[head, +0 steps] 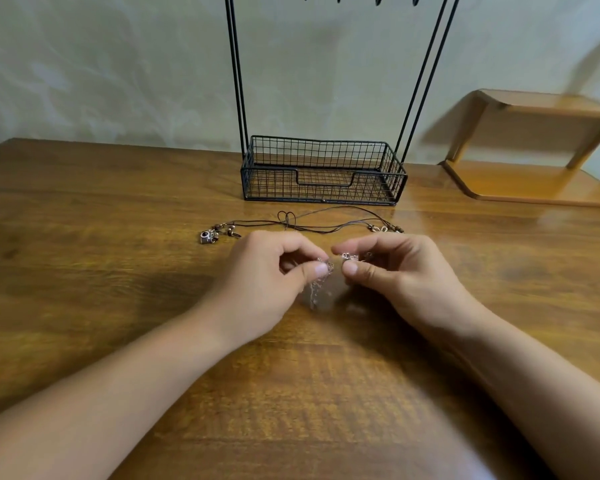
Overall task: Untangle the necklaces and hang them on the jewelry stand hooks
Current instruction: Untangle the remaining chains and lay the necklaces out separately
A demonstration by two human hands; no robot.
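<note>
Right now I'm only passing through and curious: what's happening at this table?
A person is working on a thin silver chain necklace, pinching it between the left hand and the right hand just above the wooden table. A brown cord necklace lies loose behind the hands. The black wire jewelry stand holds nothing on the hooks in view.

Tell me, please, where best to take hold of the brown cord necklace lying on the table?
Probably pinch the brown cord necklace from above at its bare mid-run, right of the small loop. There the strands lie flat and clear of the beads, the camera charm and both hands.
</note>
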